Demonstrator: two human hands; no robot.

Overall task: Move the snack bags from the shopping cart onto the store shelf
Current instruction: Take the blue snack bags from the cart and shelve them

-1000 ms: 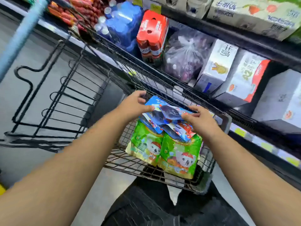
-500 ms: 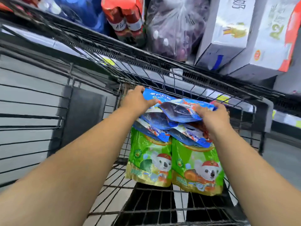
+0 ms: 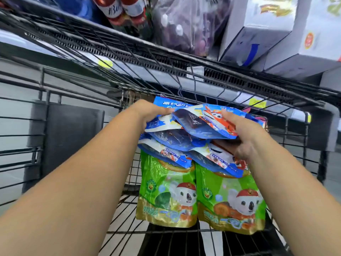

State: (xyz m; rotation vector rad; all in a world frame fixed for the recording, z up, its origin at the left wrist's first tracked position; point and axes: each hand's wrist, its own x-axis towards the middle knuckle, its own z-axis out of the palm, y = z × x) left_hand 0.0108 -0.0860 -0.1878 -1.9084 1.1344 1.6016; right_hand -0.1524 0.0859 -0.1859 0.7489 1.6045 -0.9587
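We see both hands down in the shopping cart (image 3: pixel 125 232), at its far end. The left hand (image 3: pixel 149 113) grips the left edge of a pile of blue snack bags (image 3: pixel 193 124) with its thumb on top. Its fingers go under the pile, where we cannot see them. The right hand (image 3: pixel 245 137) pinches the right side of the same pile, thumb on the top bag and fingers curled below. Two green snack bags (image 3: pixel 166 191) lie flat on the cart's floor, partly under the blue pile, on the side near us. The store shelf (image 3: pixel 88 58) is just past the cart's far wall, and white boxes (image 3: pixel 258 34) sit on it. We think these bags are light and soft. They are shiny plastic pouches, flat and floppy, with sealed edges and clear windows (something dark shows inside). Shiny bags slide on each other, so a loose pile can slip apart — the top one sits tilted. We think it is best to squeeze the pile from both sides and keep it level. The snacks may crumble, so squeeze gently. The cart is hard black wire — a bag corner could catch on it.
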